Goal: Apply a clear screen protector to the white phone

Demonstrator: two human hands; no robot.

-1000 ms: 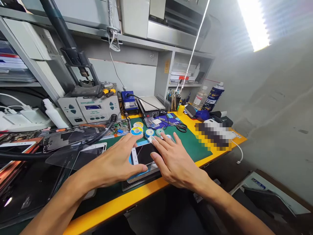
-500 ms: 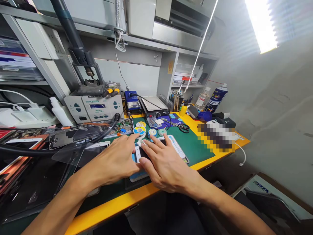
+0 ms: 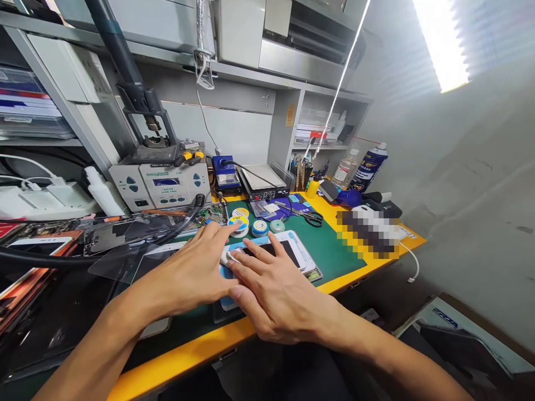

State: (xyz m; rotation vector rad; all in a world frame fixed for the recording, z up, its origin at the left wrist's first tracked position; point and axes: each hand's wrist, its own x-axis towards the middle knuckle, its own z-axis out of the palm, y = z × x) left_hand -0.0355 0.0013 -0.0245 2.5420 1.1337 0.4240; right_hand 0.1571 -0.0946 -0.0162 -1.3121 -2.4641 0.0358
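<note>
A phone with a white front and black screen (image 3: 292,252) lies flat on a blue-and-white surface on the green mat (image 3: 334,250). My left hand (image 3: 196,262) is round the phone's left end, thumb on the near side and index finger stretched along the far side. Across the screen lies my right hand (image 3: 271,284), its fingers long and spread. A small crumpled white wipe (image 3: 227,257) sticks out under its fingertips, pressed against the phone's left end. Much of the phone is hidden beneath both hands.
Solder spools (image 3: 259,228) stand just behind the phone, with scissors (image 3: 313,219) to their right. A hot-air station (image 3: 167,186) sits at the back left. Phone parts and a clear film (image 3: 121,267) are on the left. The bench's yellow edge (image 3: 179,353) runs in front.
My right hand has slid left and slightly nearer me, and the white wipe has moved with it. My left hand has shifted a little left. More of the phone's right side shows.
</note>
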